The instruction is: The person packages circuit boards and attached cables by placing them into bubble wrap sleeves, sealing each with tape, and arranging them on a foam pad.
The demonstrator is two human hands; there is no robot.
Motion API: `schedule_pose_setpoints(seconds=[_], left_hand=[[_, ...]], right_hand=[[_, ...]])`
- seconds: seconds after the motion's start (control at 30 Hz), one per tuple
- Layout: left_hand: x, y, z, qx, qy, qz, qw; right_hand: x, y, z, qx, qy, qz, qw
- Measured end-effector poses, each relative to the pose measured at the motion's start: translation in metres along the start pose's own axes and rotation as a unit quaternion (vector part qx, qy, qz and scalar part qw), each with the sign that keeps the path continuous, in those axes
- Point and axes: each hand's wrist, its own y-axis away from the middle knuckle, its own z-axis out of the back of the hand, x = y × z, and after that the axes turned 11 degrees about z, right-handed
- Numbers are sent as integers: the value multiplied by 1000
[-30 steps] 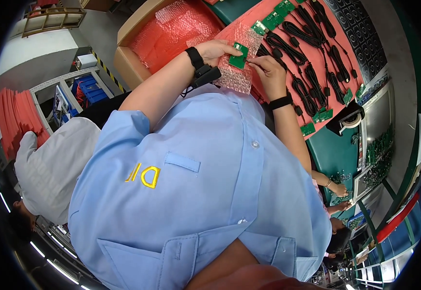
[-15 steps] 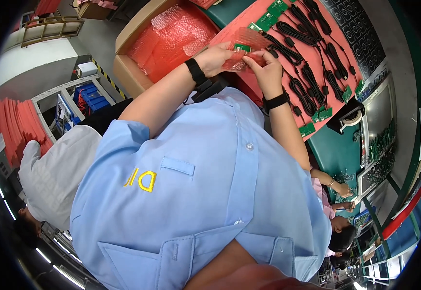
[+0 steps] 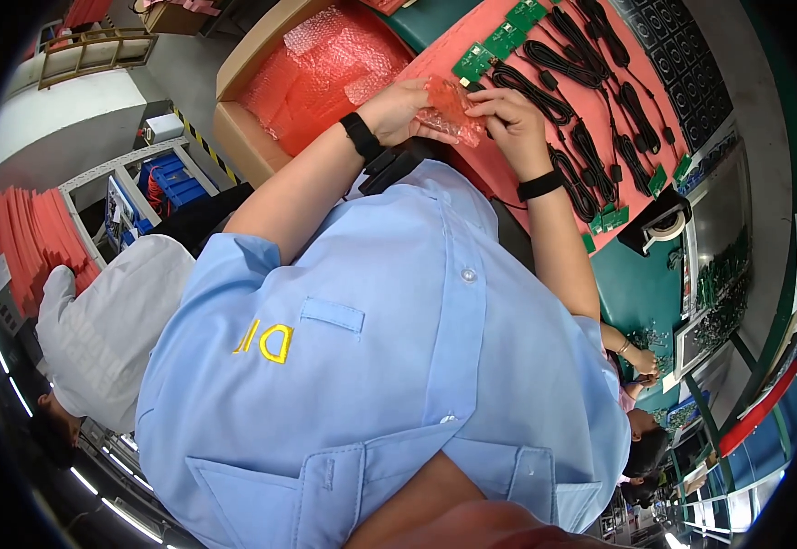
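A small piece of red bubble wrap (image 3: 451, 111), folded over, is held between my two hands above the near edge of the pink-covered table (image 3: 444, 57). My left hand (image 3: 402, 112) grips its left side, with fingers partly behind the wrap. At the opposite side, my right hand (image 3: 514, 123) pinches the wrap between thumb and fingers. Whatever lies inside the fold is hidden now. Just beyond my right hand are green circuit boards (image 3: 505, 40) and coiled black cables (image 3: 545, 93) laid out in rows.
An open cardboard box (image 3: 239, 128) holding red bubble wrap sheets (image 3: 325, 69) stands left of my hands. A tape roll on a black dispenser (image 3: 662, 226) sits to the right. Another person's hands (image 3: 641, 360) work farther right; a person in white (image 3: 129, 329) is at left.
The bubble wrap has been folded over the green circuit board, which showed on it before. My right hand has shifted slightly right and changed its hold.
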Motion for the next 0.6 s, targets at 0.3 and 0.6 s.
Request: schedule_pose_setpoints(seconds=[0.3, 0.6], left_hand=[[-20, -9, -38, -84, -24, 92, 992], [-22, -21, -18, -134, -155, 23, 979]], right_hand=[[29, 3, 5, -4, 165, 30, 986], [67, 154, 127, -603, 106, -298, 732]])
